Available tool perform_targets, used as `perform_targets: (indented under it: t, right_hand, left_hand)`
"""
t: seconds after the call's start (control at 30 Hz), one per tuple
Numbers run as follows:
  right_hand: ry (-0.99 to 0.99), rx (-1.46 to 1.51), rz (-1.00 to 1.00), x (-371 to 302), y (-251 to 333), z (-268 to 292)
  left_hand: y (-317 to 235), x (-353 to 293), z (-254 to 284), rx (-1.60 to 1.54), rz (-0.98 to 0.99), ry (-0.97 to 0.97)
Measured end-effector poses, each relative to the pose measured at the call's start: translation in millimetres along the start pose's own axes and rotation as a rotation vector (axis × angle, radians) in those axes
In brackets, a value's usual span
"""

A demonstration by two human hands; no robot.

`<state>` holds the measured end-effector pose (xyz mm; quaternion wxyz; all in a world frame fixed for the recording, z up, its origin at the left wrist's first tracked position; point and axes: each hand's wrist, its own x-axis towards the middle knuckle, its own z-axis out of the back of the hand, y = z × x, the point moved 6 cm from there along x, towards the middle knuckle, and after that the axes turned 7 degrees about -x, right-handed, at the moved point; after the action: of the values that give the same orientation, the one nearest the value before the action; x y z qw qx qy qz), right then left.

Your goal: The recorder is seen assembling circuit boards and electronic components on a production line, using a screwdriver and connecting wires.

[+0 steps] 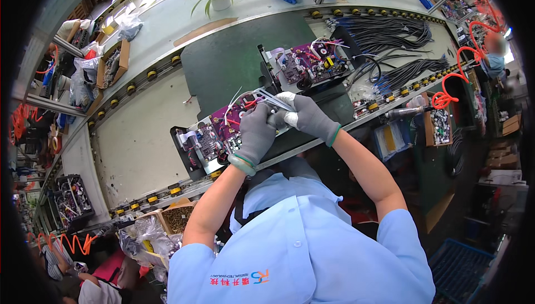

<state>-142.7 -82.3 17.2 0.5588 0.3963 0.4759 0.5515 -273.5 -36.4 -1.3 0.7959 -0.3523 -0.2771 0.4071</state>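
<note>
Both my hands wear grey gloves and meet over the right end of the nearer circuit-board unit [214, 137], which has a purple board in a black metal tray. My right hand [311, 117], with white fingertips, is closed on a few thin pale wires [273, 99]. Beside it my left hand [256, 130] is closed at the same spot, and what its fingers pinch is hidden. White and red wires rise from the board next to the left hand. A second circuit-board unit [312, 64] sits just beyond, on the dark green board [223, 53].
Bundles of black cables [390, 34] lie at the far right of the roller conveyor [150, 74]. A potted plant [220, 2] stands on the back shelf. A power driver [407, 112] with a red coiled hose lies at right. A box of small brass parts [178, 218] is near left.
</note>
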Motion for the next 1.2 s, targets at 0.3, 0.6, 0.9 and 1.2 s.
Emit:
perform_targets:
  t: [0.3,0.6,0.9,1.2]
  right_hand:
    - [0.008,-0.808,-0.153,9.7,43.3,-11.0]
    - [-0.187,-1.157,0.311,-13.1,63.2,-9.8]
    - [-0.006,-0.889,0.180,-6.7,29.5,-1.5]
    - [-0.050,0.193,-0.211,-87.7,3.6,7.5]
  left_hand:
    - [3.2,-1.5,8.5,-0.122,-0.036,0.038]
    - [-2.3,-3.1,7.4,-0.082,-0.143,-0.035]
    - [-7.4,-2.6,1.5,0.018,-0.130,-0.057]
    - [-49.6,-35.2,1.0,0.283,-0.326,-0.257]
